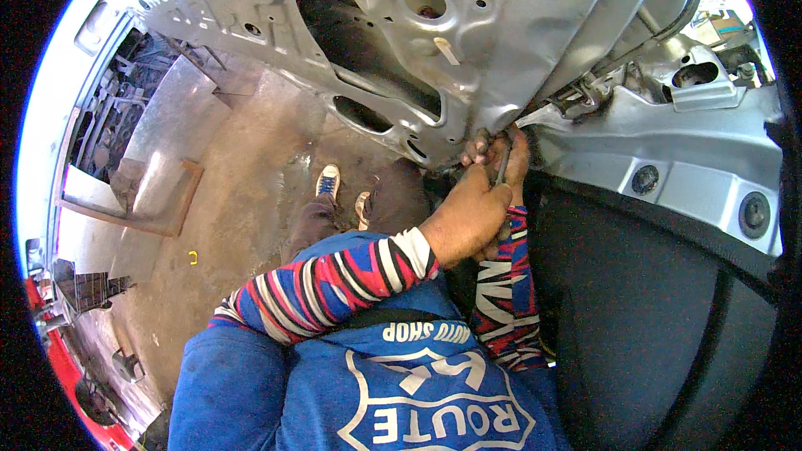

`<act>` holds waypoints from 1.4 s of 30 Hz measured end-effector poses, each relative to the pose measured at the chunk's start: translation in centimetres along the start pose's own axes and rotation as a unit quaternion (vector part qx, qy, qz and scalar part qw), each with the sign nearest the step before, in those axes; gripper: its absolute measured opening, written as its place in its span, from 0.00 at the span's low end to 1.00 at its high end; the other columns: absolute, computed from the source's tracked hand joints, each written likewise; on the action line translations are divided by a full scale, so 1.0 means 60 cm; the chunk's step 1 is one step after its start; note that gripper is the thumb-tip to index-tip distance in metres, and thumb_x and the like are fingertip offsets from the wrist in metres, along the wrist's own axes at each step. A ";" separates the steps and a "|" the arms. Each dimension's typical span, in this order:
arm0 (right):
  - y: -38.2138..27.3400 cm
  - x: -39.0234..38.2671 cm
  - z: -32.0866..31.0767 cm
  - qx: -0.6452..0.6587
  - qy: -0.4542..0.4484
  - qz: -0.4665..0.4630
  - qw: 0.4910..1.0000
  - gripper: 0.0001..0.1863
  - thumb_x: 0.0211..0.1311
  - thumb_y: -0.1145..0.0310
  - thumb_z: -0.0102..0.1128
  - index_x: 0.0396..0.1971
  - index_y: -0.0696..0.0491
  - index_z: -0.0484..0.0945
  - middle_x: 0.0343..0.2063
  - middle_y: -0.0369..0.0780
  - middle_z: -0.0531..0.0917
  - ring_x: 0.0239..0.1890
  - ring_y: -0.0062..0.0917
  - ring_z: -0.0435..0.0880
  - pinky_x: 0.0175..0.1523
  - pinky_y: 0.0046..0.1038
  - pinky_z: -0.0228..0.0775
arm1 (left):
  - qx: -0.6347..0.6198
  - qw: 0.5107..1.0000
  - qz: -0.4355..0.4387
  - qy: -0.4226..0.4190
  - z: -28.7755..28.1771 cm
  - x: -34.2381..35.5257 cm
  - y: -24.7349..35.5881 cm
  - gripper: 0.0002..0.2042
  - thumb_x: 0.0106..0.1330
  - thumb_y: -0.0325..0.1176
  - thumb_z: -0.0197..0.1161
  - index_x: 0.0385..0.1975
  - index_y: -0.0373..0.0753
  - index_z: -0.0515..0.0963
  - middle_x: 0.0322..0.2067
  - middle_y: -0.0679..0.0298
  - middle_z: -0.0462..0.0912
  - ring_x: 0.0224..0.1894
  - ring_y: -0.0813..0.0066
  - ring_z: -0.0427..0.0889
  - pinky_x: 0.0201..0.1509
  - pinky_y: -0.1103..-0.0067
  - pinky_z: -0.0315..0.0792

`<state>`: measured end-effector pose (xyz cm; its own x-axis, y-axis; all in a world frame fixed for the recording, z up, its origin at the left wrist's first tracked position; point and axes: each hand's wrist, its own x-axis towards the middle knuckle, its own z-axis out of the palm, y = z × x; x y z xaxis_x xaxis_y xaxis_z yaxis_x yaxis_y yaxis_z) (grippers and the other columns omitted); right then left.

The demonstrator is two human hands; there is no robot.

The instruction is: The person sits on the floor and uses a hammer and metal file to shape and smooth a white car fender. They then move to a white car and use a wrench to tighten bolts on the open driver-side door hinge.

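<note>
Both my hands are close together at the lower corner of a bare silver car door panel (pixel 493 25), where it meets the body's sill. My left hand (pixel 469 210), in a striped sleeve, is closed around the lower end of a slim metal tool (pixel 504 160), whose exact kind I cannot make out. Just beyond it, my right hand (pixel 518 165) has its fingers curled in beside the tool's upper part, against the door's corner. Dirty fingertips show beside the panel edge. What the right fingers hold is hidden.
A silver sill (pixel 685 146) with round black plugs runs to the right, above a dark panel (pixel 635 309). The door has large cut-outs. Curved sheet-metal pieces (pixel 163 125) and a small yellow hook-shaped piece (pixel 193 258) lie on the stained concrete floor (pixel 238 167) to the left.
</note>
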<state>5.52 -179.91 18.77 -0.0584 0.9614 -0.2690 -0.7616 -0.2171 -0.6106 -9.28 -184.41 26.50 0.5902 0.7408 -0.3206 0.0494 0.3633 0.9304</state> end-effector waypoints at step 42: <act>-0.013 -0.032 0.004 -0.043 0.059 -0.023 0.997 0.19 0.67 0.50 0.40 0.33 0.47 0.75 0.20 0.36 0.72 0.20 0.27 0.70 0.34 0.34 0.67 | -0.343 0.900 -0.224 -0.146 0.006 -0.017 -0.008 0.12 0.73 0.44 0.45 0.30 0.46 0.70 0.14 0.70 0.66 0.10 0.79 0.60 0.12 0.79 0.53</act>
<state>6.05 -181.54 19.92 0.0551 0.9450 -0.3224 -0.7030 -0.1925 -0.6846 -9.63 -185.53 26.45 0.8263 0.2896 -0.4830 -0.1153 0.9265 0.3583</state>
